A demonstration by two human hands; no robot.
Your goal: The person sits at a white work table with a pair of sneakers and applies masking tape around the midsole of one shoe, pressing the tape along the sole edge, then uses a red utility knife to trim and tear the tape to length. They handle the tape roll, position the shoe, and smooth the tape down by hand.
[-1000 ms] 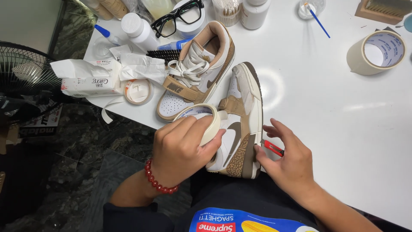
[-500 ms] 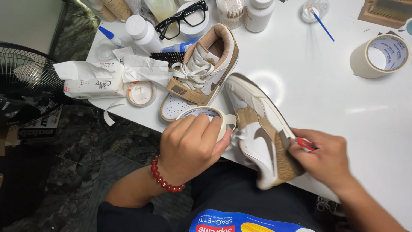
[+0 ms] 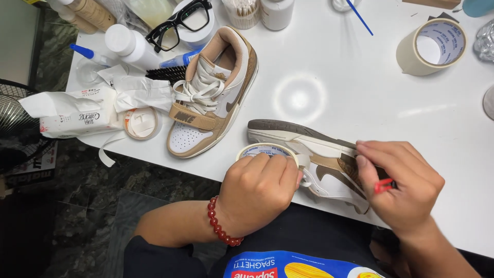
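Observation:
My left hand (image 3: 260, 190), with a red bead bracelet at the wrist, grips a roll of beige masking tape (image 3: 262, 150) at the table's near edge, pressed against a tan, white and brown sneaker (image 3: 314, 154) that lies on its side with the sole facing away. My right hand (image 3: 404, 185) rests on the heel end of that sneaker and pinches a small red tool (image 3: 385, 185). The matching sneaker (image 3: 213, 95) stands upright on the white table (image 3: 319, 67), just left of centre.
A big tape roll (image 3: 431, 47) stands at the back right. Black glasses (image 3: 180, 23), white bottles (image 3: 128, 44), a black brush (image 3: 164, 74), a wipes pack (image 3: 77, 110) and a small tape roll (image 3: 141, 123) crowd the left. A dark fan (image 3: 15, 128) stands off the left edge.
The sneaker in my hands has turned from pointing away to lying sideways along the table edge. My right hand moved right with its heel. My left hand stays on the tape roll.

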